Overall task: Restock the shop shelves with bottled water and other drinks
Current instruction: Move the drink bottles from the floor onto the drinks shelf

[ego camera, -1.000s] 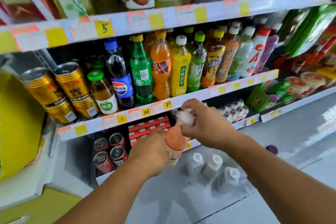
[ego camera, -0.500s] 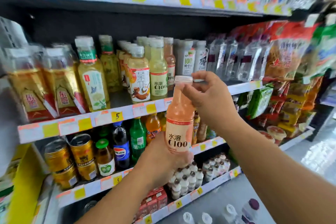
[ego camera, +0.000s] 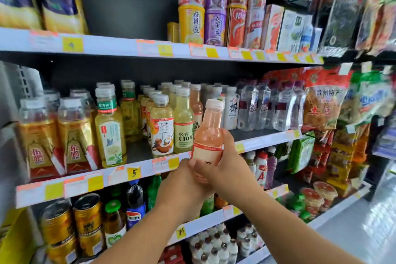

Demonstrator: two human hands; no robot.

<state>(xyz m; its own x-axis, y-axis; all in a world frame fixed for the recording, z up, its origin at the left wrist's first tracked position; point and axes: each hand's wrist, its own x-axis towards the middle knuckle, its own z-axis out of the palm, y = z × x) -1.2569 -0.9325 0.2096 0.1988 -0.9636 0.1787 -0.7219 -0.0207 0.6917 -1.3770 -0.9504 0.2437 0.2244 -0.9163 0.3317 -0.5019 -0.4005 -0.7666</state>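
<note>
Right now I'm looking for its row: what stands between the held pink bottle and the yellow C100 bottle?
Head view: behind the pink bottle, another pink one stands right of the yellow C100 bottle.

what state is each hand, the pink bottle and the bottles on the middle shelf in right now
pink bottle: capped, upright, held off the shelf
left hand: grips the bottle's base
right hand: fingers wrapped round the bottle's label
yellow C100 bottle: capped, standing on the shelf
clear water bottles: capped, standing in a row
</note>
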